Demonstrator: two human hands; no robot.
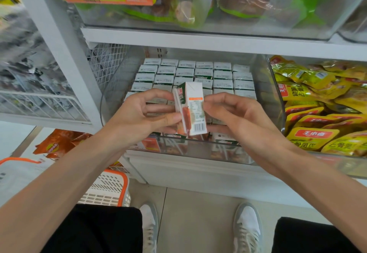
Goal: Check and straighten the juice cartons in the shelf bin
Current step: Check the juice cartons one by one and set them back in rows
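Observation:
A small white juice carton [193, 109] with a green and orange print and a barcode is held upright above the clear shelf bin [198, 151]. My left hand [145, 113] grips its left side with thumb and curled fingers. My right hand [236, 113] pinches its right side from the other side. Below and behind it, several rows of white-topped juice cartons [200, 74] stand packed upright in the bin. The cartons under my hands are hidden.
Yellow snack packs [321, 105] fill the bin to the right. A wire basket [39, 101] sits on the left shelf. Above is a shelf board [198, 40] with bagged goods. An orange-rimmed white basket [109, 189] stands on the floor by my feet.

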